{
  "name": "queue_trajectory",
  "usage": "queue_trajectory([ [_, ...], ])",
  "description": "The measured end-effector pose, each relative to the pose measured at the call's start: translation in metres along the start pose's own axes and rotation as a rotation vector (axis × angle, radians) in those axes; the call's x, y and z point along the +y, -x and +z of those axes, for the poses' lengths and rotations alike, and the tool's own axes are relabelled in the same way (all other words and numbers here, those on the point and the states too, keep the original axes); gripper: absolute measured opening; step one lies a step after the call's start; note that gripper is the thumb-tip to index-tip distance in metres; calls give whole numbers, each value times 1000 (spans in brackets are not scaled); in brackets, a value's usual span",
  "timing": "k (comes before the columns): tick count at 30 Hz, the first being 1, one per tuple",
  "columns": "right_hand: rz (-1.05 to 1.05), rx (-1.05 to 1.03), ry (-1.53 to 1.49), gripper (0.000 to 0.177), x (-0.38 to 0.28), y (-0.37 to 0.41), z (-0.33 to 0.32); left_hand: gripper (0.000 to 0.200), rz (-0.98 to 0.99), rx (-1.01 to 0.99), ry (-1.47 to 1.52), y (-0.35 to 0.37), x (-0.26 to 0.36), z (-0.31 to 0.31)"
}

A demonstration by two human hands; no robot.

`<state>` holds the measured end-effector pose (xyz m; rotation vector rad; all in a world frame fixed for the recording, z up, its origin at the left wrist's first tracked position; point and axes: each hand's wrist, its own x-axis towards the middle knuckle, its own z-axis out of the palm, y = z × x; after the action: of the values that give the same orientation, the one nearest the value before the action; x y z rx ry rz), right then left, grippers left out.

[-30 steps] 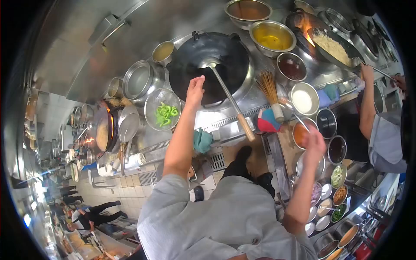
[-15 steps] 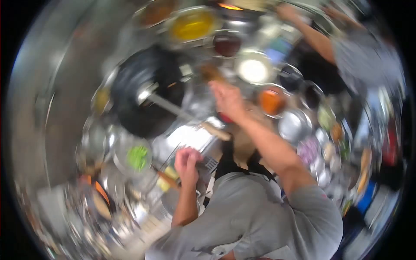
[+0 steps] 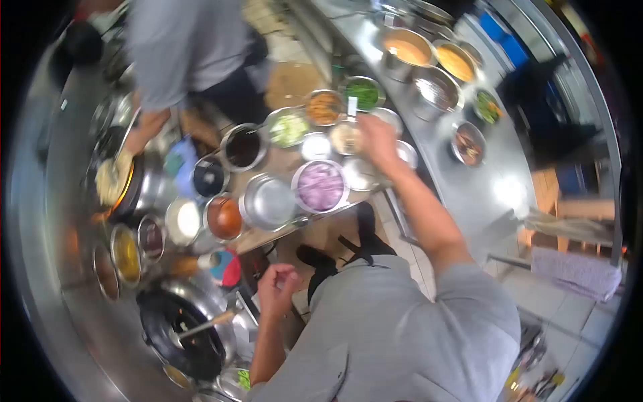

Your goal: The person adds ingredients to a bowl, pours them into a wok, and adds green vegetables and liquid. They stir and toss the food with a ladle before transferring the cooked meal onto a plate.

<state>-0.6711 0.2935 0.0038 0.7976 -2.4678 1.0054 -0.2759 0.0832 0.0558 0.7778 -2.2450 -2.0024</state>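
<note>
My right hand [image 3: 378, 142] reaches over the ingredient bowls, its fingertips at the edge of a small bowl of pale beige contents [image 3: 344, 138]. A light-coloured handle [image 3: 352, 107] stands up from that bowl beside the fingers; whether they grip it is not clear. In front of my body, my left hand [image 3: 276, 289] hangs in the air with fingers curled in and nothing visible in them. To its lower left, a ladle with a wooden handle [image 3: 218, 320] rests in a black wok [image 3: 161, 328].
Around the hands stand bowls of chopped onion [image 3: 320, 185], shredded cabbage [image 3: 288, 127], orange pieces [image 3: 323, 108] and chopped greens [image 3: 362, 93]. Another person [image 3: 194, 47] works across the counter by a pan [image 3: 124, 187]. A steel counter [image 3: 492, 181] on the right carries pots.
The view has swung right, so the wok now lies lower left. My right hand has gone from beside the wok to the ingredient bowls. My left hand stays curled near my body.
</note>
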Motion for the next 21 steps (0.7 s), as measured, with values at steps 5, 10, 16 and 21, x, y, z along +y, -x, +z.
queue_trajectory([
  [5,86,-380,4,29,58,-29,51,24,47,-385,-354,-100,42,139],
  [10,146,-272,-198,30,67,-18,-33,26,-174,-794,24,-172,42,333],
  [16,426,42,-116,29,138,61,-233,44,-67,-693,413,-226,34,526],
  [21,1152,7,-350,19,162,164,-309,32,-165,-251,-157,-246,48,565],
])
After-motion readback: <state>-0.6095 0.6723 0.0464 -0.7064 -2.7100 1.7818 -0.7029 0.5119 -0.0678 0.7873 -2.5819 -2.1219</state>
